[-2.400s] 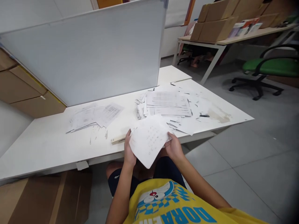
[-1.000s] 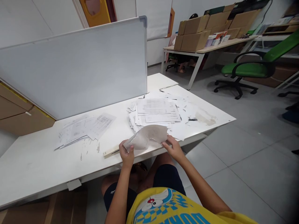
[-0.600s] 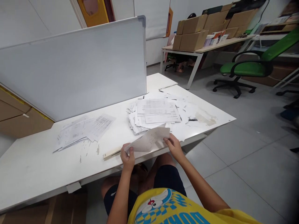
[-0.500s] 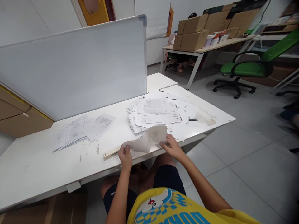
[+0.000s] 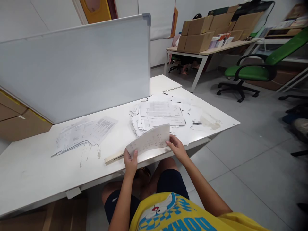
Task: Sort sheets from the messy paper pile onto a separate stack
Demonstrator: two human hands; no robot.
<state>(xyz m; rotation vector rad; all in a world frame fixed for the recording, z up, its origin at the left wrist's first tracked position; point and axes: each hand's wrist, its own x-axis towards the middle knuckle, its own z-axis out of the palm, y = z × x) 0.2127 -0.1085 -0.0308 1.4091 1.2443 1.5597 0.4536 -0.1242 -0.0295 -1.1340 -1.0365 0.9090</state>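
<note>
Paper fills our view: we hold one folded sheet (image 5: 148, 143) between both hands, just above the near edge of the white table (image 5: 31, 173). Our left hand (image 5: 130, 161) pinches the sheet's lower left corner, thumb on top and fingers curled shut beneath it. Our right hand (image 5: 176, 147) grips the sheet's right edge, fingers closed on the paper with the thumb on the near side. The sheet is tilted, its long edge rising from the left hand toward two o'clock, and faint printed marks show on the face turned to us.

At twelve o'clock from the sheet, close behind it, lies a large messy pile of printed papers (image 5: 160, 114), with loose white sheets spilling from it toward three o'clock. At ten o'clock, well apart from the pile, a smaller spread of papers (image 5: 83, 134) lies flat on the table. A thin pale strip (image 5: 113, 157) lies on the table just beside our left hand, at nine o'clock. Behind both piles a whiteboard (image 5: 77, 67) stands on its long edge. Farther off at two o'clock stand a green office chair (image 5: 252, 72) and a second table with cardboard boxes (image 5: 199, 40).
</note>
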